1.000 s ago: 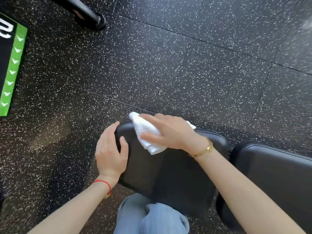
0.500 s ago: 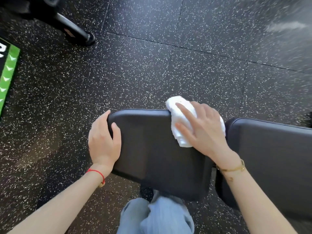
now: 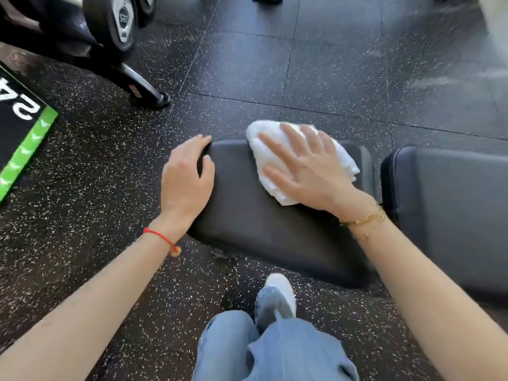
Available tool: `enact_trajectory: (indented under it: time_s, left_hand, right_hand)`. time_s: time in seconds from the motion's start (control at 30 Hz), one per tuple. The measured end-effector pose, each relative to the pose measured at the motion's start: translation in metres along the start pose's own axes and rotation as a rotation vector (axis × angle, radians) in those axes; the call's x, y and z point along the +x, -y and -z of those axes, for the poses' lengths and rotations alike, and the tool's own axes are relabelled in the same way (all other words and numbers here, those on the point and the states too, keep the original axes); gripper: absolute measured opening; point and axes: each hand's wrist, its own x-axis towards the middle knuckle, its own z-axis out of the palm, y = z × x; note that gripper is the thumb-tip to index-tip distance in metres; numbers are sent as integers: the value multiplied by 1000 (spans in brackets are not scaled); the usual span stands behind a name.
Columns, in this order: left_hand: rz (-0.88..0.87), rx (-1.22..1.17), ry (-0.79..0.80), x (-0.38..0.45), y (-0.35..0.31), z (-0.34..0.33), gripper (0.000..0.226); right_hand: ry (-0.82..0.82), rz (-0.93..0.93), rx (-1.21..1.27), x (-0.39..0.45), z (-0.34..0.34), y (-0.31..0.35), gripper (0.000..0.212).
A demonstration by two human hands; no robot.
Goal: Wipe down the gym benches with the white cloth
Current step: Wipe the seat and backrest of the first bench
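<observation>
Centre of frame: right hand (image 3: 310,171) flat, fingers spread, pressing cloth (image 3: 261,144) onto the far part of the black surface (image 3: 275,232). Cloth white, crumpled, at the surface's upper edge, partly under the palm. Left of it: left hand (image 3: 184,180) gripping the surface's left edge, fingers curled over the corner, thumb on top. Right edge of frame: second pad (image 3: 445,210), just beside, narrow gap between. Upper left: dumbbell (image 3: 110,20). Speckled floor (image 3: 330,64) all round.

The cloth (image 3: 299,160) lies on the seat pad (image 3: 275,224), backrest pad (image 3: 450,215) to its right.
</observation>
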Motion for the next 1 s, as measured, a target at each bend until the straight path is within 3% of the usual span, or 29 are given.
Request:
enact_trajectory:
  time_s: [0.17, 0.33, 0.5, 0.7, 0.83, 1.0]
  left_hand:
    - [-289, 32, 128, -16, 19, 12, 42]
    - [-428, 26, 168, -37, 32, 17, 42]
    - [-418, -21, 151, -40, 34, 14, 39]
    - [-416, -43, 105, -39, 36, 9, 40]
    - [-428, -38, 86, -39, 38, 9, 40]
    - [-420, -26, 73, -40, 35, 7, 39]
  right_hand:
    - [-35, 73, -33, -69, -10, 22, 66]
    - [-156, 81, -164, -138, -26, 30, 67]
    - [-396, -101, -328, -162, -56, 55, 61]
    - [-394, -108, -498, -98, -69, 126, 62]
    - [-453, -95, -519, -117, -78, 102, 64]
    - [-517, -233, -464, -161, -79, 58, 66]
